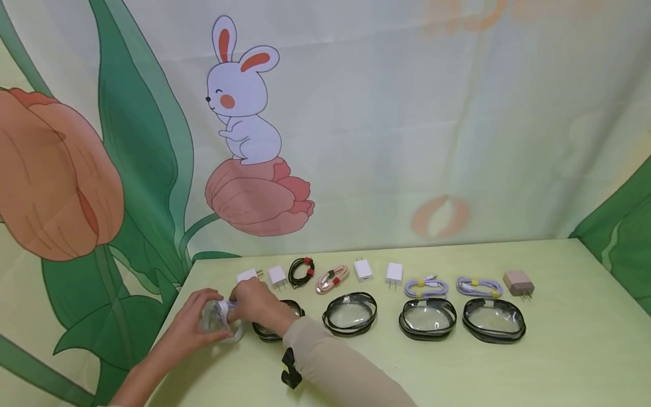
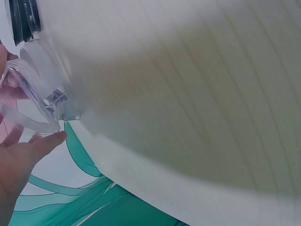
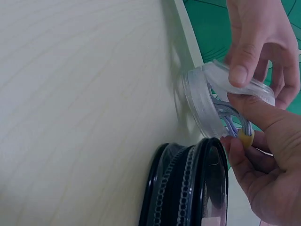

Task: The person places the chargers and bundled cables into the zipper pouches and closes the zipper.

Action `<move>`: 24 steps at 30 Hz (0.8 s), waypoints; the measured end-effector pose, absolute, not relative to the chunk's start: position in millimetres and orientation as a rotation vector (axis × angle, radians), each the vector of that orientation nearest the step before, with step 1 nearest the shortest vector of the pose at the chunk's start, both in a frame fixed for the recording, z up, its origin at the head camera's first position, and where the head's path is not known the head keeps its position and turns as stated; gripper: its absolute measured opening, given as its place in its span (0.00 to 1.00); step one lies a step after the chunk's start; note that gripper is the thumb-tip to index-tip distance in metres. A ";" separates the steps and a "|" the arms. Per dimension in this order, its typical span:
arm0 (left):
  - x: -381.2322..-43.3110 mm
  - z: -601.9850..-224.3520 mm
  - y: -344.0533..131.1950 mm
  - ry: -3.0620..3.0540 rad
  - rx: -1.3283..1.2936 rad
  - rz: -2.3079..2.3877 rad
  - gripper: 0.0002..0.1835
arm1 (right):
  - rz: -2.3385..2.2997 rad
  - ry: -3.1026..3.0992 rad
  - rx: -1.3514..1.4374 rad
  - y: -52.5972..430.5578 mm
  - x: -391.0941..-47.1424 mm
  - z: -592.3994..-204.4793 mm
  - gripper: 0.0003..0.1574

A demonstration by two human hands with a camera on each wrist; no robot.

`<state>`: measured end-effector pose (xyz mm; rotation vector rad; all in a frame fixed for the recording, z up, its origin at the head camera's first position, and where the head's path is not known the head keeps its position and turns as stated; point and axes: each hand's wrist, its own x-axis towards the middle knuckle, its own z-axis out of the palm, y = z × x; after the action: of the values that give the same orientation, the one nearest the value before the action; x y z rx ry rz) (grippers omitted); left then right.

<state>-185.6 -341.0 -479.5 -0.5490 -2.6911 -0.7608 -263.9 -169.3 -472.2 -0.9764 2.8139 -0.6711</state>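
At the table's left end my left hand (image 1: 183, 327) holds a small clear zip pouch (image 3: 197, 101) with whitish edging, its thumb on the near rim in the left wrist view. The pouch stands on its side with its mouth toward my right hand (image 1: 258, 305). That hand pinches a coiled pale lavender cable (image 3: 230, 113) by its yellow cable tie (image 3: 246, 139). Part of the coil lies within the pouch's mouth. Close beside my right hand is a black-edged clear pouch (image 3: 186, 188), partly hidden by the forearm in the head view.
Three more black-edged pouches, one the middle pouch (image 1: 350, 314), lie rightward. Behind stand white chargers (image 1: 394, 273), a pink charger (image 1: 518, 282), a black cable (image 1: 301, 272), a pink cable (image 1: 332, 279) and two lavender cables (image 1: 426, 287). A printed curtain (image 1: 366, 141) hangs behind the table (image 1: 569, 362).
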 end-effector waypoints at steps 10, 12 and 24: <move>-185.9 -483.2 -347.3 -2.644 -0.554 -0.777 0.40 | -0.927 2.676 -0.846 -159.7 -266.8 -467.9 0.23; -185.7 -483.3 -346.8 -2.631 -0.568 -0.777 0.40 | -1.004 2.684 -0.770 -161.3 -264.9 -466.8 0.22; -184.0 -485.0 -349.7 -2.668 -0.538 -0.760 0.39 | -1.053 2.578 -0.707 -169.6 -249.8 -467.6 0.12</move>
<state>-184.0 -349.7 -485.0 -0.5379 -2.6681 -0.7599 -249.8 -169.6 -467.6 -0.7067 2.5779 -1.0526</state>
